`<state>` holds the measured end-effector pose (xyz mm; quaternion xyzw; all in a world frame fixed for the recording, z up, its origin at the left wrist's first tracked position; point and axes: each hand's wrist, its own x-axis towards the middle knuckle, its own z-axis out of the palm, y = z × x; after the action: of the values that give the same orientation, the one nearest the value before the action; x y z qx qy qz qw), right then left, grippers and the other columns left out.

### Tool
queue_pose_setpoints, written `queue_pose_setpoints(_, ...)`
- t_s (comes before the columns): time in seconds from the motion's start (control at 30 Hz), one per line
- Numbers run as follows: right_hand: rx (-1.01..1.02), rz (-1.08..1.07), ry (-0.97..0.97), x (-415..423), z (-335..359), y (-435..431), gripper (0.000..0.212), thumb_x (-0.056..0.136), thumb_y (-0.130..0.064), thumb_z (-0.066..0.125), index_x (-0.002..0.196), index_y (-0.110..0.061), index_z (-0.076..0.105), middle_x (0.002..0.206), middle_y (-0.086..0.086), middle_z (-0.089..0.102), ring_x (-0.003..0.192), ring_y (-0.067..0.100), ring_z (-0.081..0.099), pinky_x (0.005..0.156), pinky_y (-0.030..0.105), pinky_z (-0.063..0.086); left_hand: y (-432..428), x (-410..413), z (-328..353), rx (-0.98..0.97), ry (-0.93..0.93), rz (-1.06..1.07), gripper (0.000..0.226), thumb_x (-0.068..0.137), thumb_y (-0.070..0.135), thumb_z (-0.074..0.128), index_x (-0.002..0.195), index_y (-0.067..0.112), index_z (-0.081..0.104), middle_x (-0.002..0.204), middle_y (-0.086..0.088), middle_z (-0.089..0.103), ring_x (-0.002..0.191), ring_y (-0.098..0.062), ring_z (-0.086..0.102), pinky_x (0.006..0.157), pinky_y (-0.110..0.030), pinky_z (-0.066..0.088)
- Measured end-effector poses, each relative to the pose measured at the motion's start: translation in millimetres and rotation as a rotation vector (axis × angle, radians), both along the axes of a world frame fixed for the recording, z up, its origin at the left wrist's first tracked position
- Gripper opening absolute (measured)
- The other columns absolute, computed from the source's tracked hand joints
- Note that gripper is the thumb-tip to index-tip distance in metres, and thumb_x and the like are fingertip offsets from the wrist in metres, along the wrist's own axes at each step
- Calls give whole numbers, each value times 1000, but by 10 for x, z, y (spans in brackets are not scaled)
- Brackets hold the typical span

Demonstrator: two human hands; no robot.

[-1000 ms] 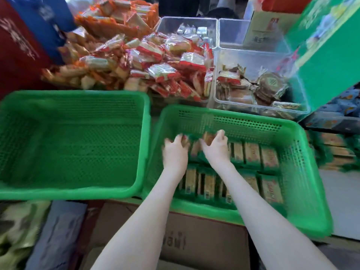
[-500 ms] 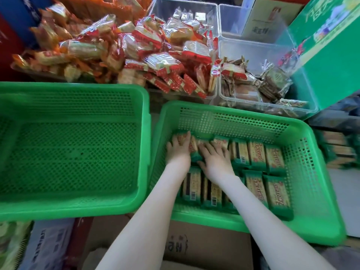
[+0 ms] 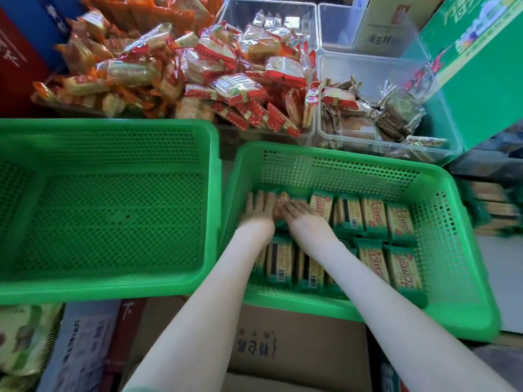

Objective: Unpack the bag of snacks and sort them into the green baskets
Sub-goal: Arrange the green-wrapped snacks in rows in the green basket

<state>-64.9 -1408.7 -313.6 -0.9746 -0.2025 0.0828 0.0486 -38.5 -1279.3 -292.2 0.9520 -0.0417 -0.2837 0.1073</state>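
Setting: a crowded stock area seen from above, with a brown cardboard carton (image 3: 283, 343) bearing handwritten marks under the forearms.
Snacks: flat green-wrapped cracker packets (image 3: 373, 219) lie in two rows on the floor of the right green perforated plastic basket (image 3: 339, 155). The far row runs from under the fingers off to their right. The near row lies below the wrists and forearms.
Left hand: the left hand (image 3: 259, 213) lies palm down in the far left corner of the right basket, its fingers straight, close together and flat on the packets.
Right hand: the right hand (image 3: 304, 220) lies palm down just beside it, with fingers straight, pressed together and angled toward the left hand. Its fingertips rest on one packet (image 3: 283, 198) whose end shows between the two hands.
Left of the fingers: the left green perforated plastic basket (image 3: 107, 127) stands rim to rim with the right basket.
Beyond the fingertips: a clear plastic bin (image 3: 235, 15) is heaped with red-and-clear wrapped biscuit packs (image 3: 235, 89), some spilling over its near edge.
Beyond and left of the fingers: a pile of orange-wrapped snacks (image 3: 127, 66).
Beyond and right of the fingers: a second clear plastic bin (image 3: 382, 69) holds brown-and-silver wrapped snacks (image 3: 396, 114).
Far right of the fingers: a large green printed carton (image 3: 481, 94) leans over the second bin. Below it, outside the right basket, are blurred stacks of green packets (image 3: 492, 210).
Near left, behind the fingers: a pale printed bag (image 3: 22, 340), too blurred to read.
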Motion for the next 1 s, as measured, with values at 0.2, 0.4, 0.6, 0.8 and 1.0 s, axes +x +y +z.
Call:
queue_pose_setpoints(0.2, -12, -142, 100, -36, 98, 92, 58, 96, -20, 51, 147, -4, 28, 155, 15, 26, 144, 29, 21, 118, 39, 15, 19, -54, -26, 24, -19, 6, 91, 92, -2, 46, 153, 24, -16, 160, -5, -22, 147, -25, -17, 118, -43, 18)
queue_pose_setpoints(0.4, 2, -265, 170, 71, 117, 286, 74, 93, -32, 56, 152, -21, 13, 159, 10, 12, 141, 36, 22, 113, 48, 23, 17, -44, -70, 16, -11, 33, 93, 94, 8, 52, 151, 22, -21, 159, -5, -22, 147, -23, -16, 118, -41, 14)
queue_pose_setpoints(0.6, -119, -318, 96, 3, 159, 219, 63, 97, -32, 45, 153, -19, 17, 160, 9, 11, 136, 34, 23, 110, 47, 21, -2, -42, -105, -27, -21, -6, 87, 95, 1, 43, 151, 21, -20, 159, -7, -23, 147, -25, -16, 119, -42, 5)
queue_pose_setpoints(0.8, -247, -388, 67, -43, 184, 216, 62, 102, -40, 33, 151, -7, 16, 148, 13, 34, 135, 29, 26, 113, 46, 10, -38, -21, -112, -95, -12, -18, 93, 90, -10, 41, 151, 21, -21, 158, -6, -25, 147, -25, -15, 120, -44, 8)
queue_pose_setpoints(1.0, -336, -515, 58, -155, 204, 260, 39, 101, -24, 34, 133, -4, 47, 130, 13, 46, 121, 27, 36, 106, 42, 24, -17, -85, -124, 107, -151, -182, 92, 89, -3, 46, 151, 16, -20, 158, -8, -24, 146, -26, -19, 120, -44, -5)
